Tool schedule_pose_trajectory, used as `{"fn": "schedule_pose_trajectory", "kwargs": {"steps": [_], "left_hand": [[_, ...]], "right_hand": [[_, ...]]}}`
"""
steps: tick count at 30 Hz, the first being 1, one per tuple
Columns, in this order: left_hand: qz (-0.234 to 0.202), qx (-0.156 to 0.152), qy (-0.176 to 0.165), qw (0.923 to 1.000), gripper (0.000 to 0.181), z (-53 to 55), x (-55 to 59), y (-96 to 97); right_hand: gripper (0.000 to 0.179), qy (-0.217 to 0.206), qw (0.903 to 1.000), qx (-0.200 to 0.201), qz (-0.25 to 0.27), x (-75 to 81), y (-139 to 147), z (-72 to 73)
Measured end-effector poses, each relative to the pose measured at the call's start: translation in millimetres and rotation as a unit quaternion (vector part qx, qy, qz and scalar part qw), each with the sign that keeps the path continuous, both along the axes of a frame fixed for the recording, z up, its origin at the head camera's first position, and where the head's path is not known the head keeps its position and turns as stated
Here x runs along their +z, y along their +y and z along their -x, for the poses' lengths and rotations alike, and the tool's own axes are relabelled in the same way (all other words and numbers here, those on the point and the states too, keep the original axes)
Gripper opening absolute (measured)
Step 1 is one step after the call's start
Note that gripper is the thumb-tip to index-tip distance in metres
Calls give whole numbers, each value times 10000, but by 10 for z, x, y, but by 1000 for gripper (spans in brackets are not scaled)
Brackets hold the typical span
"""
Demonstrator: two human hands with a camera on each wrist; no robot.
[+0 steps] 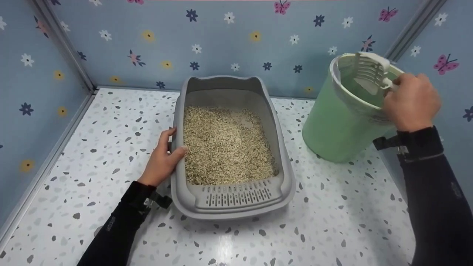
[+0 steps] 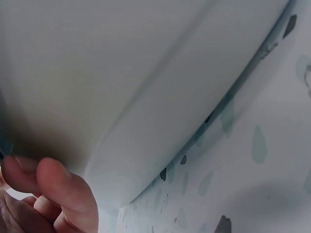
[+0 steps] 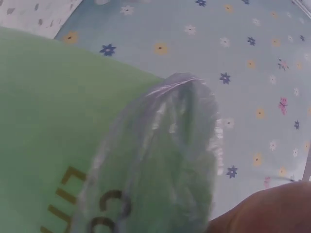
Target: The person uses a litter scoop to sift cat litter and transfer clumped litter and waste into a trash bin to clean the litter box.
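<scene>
In the head view a grey litter box point(image 1: 179, 177) stands on the floor, holding tan granular litter point(image 1: 225, 147). My left hand point(image 1: 162, 160) grips its left rim, thumb over the edge and fingers against the outer wall. The left wrist view shows curled fingers point(image 2: 68, 189) beside the box's side. My right hand point(image 1: 414, 99) holds a pale slotted litter scoop point(image 1: 370, 72) by its handle. The scoop is tilted over the mouth of a green bin point(image 1: 332, 129); no litter can be made out on it. In the right wrist view the scoop is out of sight.
A clear plastic liner point(image 3: 155, 145) folds over the bin's rim. Blue panels point(image 1: 221, 44) with flowers and butterflies close off the back and sides. Speckled white flooring point(image 1: 122, 129) lies around the box and bin. The box's front lip has a slotted step point(image 1: 236, 195).
</scene>
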State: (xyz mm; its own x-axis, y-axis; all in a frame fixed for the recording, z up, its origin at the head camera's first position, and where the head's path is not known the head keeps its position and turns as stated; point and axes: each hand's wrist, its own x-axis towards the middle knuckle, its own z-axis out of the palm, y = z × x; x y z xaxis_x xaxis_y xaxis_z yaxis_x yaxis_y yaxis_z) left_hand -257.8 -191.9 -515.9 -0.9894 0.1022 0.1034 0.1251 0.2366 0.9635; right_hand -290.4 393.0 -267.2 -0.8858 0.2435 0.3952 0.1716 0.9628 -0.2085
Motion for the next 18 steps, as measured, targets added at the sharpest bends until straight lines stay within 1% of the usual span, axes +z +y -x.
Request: {"fn": "schedule_pose_trajectory", "kwargs": {"steps": [3,5,7,9,11,13,16,18], "left_hand": [[48,7,18,10000,80,-6,7,2],[103,25,35,9999,80,-6,23,-2],[126,41,49,9999,81,-9,33,-8],[118,50,38,9999,81,-17,31,-14],[99,42,28,9999,82,-22,22,-15],[55,30,19,10000,83,-22,13,-12],[-2,21,15,10000,83,-18,8,3],[-18,24,26,10000,83,-15,12,14]], "right_hand": [[46,140,9994,-102,296,109,-84,-75],[49,353,9979,-74,541,166,-181,-151],[50,453,9952,150,854,212,-311,-220],[47,536,9919,491,1040,208,-473,-273],[45,461,9873,920,1209,174,-657,-304],[43,242,9824,1343,1278,113,-861,-311],[38,-99,9724,1918,1324,-40,-1178,-267],[35,-380,9654,2209,1335,-166,-1384,-218]]}}
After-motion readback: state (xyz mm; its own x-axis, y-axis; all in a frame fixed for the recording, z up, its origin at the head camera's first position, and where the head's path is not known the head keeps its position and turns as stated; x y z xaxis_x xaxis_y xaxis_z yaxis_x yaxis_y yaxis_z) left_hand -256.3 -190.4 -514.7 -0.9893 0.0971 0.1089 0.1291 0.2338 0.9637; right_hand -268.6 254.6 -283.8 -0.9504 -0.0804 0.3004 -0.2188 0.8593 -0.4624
